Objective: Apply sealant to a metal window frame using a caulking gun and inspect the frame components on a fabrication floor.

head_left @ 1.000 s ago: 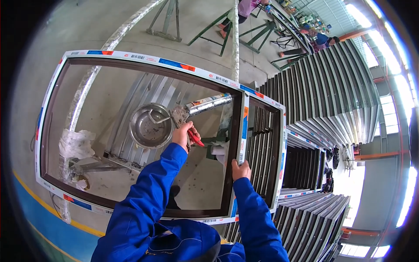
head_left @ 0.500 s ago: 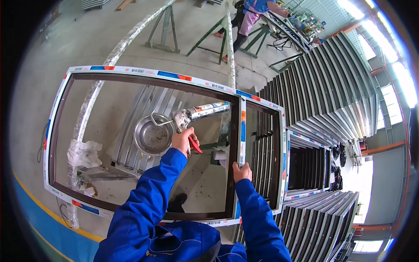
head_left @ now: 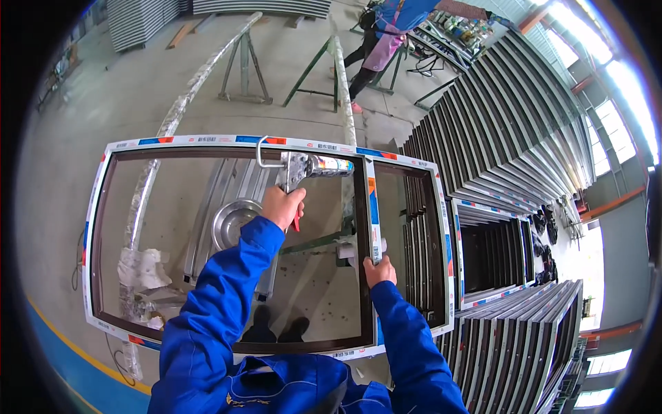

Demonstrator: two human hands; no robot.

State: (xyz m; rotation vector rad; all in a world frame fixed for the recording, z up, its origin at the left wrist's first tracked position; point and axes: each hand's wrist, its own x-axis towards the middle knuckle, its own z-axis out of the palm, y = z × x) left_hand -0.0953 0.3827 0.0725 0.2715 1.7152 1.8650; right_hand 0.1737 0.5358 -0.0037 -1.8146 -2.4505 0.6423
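My left hand [head_left: 284, 205] is closed around the handle of a caulking gun [head_left: 295, 170], whose red trigger shows below the fingers. Its bent metal rod hooks out to the left, and the printed cartridge [head_left: 329, 166] points right, its end by the far right corner of the larger opening. This gun is over a dark brown window frame [head_left: 207, 143] wrapped in white, blue and red printed film. On the frame's dividing bar [head_left: 374, 214], my right hand [head_left: 379, 271] grips with fingers wrapped over the edge.
The frame lies across film-wrapped rails [head_left: 207, 76] on stands. Beneath it are a metal bowl [head_left: 224, 224] and metal profiles. Stacked frames [head_left: 503, 131] fill the right side. Beyond the rails, a person in blue and pink [head_left: 383, 48] stands near a green trestle [head_left: 307, 79].
My left hand has moved the caulking gun away from me, toward the far edge of the frame. My right hand stays on the dividing bar. The whole view has shifted slightly.
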